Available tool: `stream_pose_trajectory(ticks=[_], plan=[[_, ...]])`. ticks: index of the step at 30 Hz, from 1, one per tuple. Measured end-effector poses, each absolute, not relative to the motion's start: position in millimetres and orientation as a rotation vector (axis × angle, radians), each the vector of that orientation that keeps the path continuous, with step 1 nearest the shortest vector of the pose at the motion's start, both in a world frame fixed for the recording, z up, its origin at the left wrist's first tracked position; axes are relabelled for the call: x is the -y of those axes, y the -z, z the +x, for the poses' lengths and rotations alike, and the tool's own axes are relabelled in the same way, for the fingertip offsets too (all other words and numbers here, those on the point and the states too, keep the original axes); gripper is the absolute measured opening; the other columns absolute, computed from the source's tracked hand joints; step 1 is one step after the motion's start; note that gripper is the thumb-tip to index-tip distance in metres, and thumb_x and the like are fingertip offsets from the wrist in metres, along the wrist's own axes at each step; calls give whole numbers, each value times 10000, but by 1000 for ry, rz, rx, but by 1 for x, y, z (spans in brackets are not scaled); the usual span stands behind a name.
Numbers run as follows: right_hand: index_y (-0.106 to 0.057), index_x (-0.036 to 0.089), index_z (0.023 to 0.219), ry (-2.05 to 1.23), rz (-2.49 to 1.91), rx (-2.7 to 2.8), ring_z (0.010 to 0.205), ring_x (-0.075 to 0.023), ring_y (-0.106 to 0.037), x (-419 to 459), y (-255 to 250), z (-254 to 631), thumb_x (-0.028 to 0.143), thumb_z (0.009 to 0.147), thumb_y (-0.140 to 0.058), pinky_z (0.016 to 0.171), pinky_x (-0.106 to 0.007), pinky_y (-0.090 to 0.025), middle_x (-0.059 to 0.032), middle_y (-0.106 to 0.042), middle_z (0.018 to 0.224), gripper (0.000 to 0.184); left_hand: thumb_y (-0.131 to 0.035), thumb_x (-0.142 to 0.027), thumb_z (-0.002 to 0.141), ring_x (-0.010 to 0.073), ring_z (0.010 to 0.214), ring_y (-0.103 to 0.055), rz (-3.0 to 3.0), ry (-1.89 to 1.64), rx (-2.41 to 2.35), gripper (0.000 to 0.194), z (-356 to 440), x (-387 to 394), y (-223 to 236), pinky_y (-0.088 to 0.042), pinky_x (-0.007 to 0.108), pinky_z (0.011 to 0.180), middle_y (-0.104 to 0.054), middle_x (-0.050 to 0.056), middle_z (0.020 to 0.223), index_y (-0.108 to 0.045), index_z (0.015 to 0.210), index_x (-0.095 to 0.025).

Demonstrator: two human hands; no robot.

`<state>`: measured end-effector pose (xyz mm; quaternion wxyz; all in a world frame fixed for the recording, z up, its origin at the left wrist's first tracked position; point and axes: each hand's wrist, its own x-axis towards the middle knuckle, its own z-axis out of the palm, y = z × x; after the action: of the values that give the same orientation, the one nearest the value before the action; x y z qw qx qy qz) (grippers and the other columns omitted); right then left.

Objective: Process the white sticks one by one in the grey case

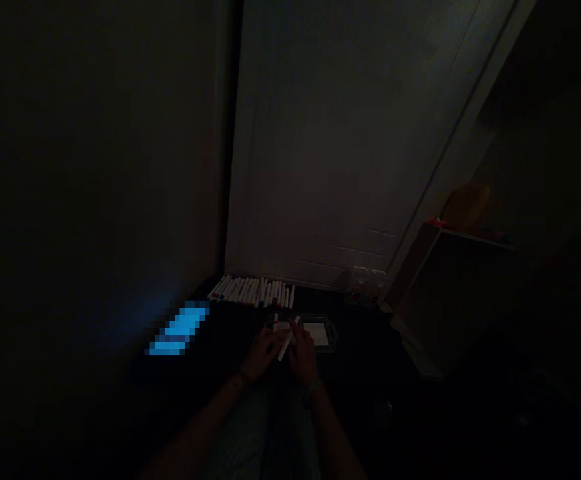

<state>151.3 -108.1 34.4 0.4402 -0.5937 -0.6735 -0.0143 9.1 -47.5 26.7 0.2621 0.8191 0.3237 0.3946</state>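
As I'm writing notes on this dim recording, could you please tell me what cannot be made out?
All in the head view:
- Bright blue shape: details hidden by pixelation.
- Row of white pens: any lettering too small and dark.
- Left hand: darkness hides whether its fingertips grip the white pen.
- Tray: partly covered by the right hand.
- Forearms: cut off by the bottom edge.

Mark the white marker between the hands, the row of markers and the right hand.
White marker [283, 349]: head view, its lower end.
Row of markers [255, 292]: head view, its middle.
Right hand [302, 344]: head view, back of hand.
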Motion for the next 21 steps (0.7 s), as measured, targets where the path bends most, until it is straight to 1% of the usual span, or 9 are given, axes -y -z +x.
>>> stream_pose_trajectory(ticks=[4, 7, 10, 12, 15, 18, 21], plan=[[-258, 245, 1345, 32, -1484, 1730, 1051, -200, -450, 109, -35, 151, 67, 707, -429, 900, -374, -372, -68, -480, 1189, 684, -421, -363, 820, 176, 958, -473, 2198, -1047, -837, 315, 9, 46, -26, -340, 355, 925, -530, 44, 942, -591, 1075, -285], [-242, 249, 1350, 30, -1478, 1773, 1070, -205, -438, 109, -35, 152, 69, 700, -441, 908, -376, -362, -64, -459, 1224, 703, -458, -379, 800, 181, 970, -480, 2169, -1037, -805, 324, 8, 46, -27, -345, 361, 927, -542, 46, 962, -584, 1084, -284], [-214, 253, 1359, 13, -1483, 1780, 1058, -205, -441, 109, -34, 153, 88, 700, -460, 906, -375, -362, -62, -468, 1204, 723, -494, -393, 776, 184, 997, -490, 2117, -1037, -787, 340, 8, 46, -27, -332, 373, 949, -562, 48, 993, -584, 1079, -267], [-229, 256, 1355, 4, -1487, 1779, 1042, -204, -449, 109, -33, 152, 93, 691, -479, 905, -368, -364, -63, -487, 1167, 729, -521, -399, 755, 185, 999, -506, 2048, -1055, -767, 354, 10, 45, -26, -334, 379, 956, -580, 51, 1012, -588, 1064, -239], [-260, 272, 1343, 0, -1479, 1799, 1034, -200, -454, 110, -35, 151, 76, 668, -490, 906, -358, -364, -53, -505, 1131, 740, -569, -405, 712, 183, 958, -549, 1902, -1071, -743, 382, 12, 41, -23, -379, 373, 923, -600, 59, 1012, -587, 1030, -195], [-236, 271, 1351, -2, -1456, 1820, 1019, -196, -468, 111, -39, 149, 95, 674, -503, 884, -351, -382, -46, -521, 1120, 749, -600, -393, 684, 181, 945, -571, 1775, -1050, -716, 417, 12, 39, -23, -413, 358, 893, -610, 63, 1004, -551, 1034, -173], [-192, 232, 1365, 6, -1417, 1803, 1038, -204, -468, 113, -43, 147, 190, 693, -560, 883, -363, -386, -57, -519, 1151, 767, -598, -384, 689, 186, 946, -583, 1652, -1057, -706, 494, 10, 39, -27, -439, 357, 860, -627, 60, 964, -455, 1113, -174]])
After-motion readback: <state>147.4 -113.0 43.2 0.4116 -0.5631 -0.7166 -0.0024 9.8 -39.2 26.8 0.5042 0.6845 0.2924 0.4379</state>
